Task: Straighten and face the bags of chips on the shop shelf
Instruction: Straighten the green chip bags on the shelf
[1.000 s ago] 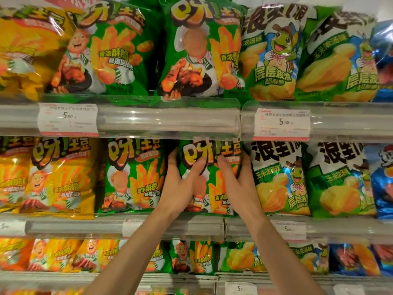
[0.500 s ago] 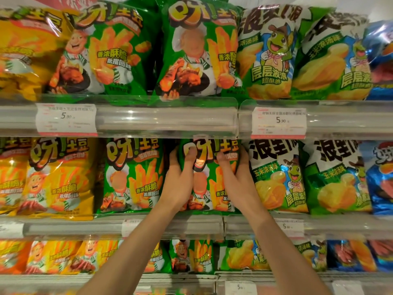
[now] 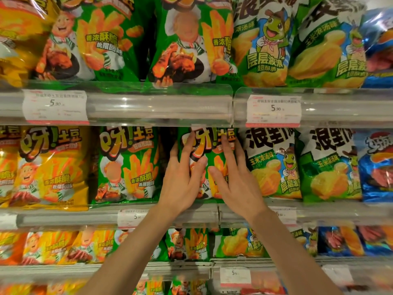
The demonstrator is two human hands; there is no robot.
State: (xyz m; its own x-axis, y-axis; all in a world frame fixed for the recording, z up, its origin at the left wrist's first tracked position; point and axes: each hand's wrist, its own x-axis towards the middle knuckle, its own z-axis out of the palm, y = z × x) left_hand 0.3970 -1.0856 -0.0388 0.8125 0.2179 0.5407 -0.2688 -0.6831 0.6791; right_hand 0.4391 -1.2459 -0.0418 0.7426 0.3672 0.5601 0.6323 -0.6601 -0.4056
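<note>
A green chip bag (image 3: 209,144) with a chef and fries printed on it stands upright on the middle shelf (image 3: 63,218), facing out. My left hand (image 3: 182,179) lies on its left half, fingers reaching up along the left edge and thumb on the front. My right hand (image 3: 236,182) covers its right half, with fingers up to the top right corner and thumb on the front. Both hands hold the bag between them. Its lower part is hidden behind my hands.
A matching green bag (image 3: 127,165) stands to the left and a green corn-flavour bag (image 3: 274,165) touches the held bag on the right. Yellow bags (image 3: 51,167) fill the far left, blue ones (image 3: 376,167) the far right. A clear rail with price tags (image 3: 55,106) overhangs just above.
Both hands have slid a little higher up the bag and their fingers have spread wider. The view has moved closer to the shelf.
</note>
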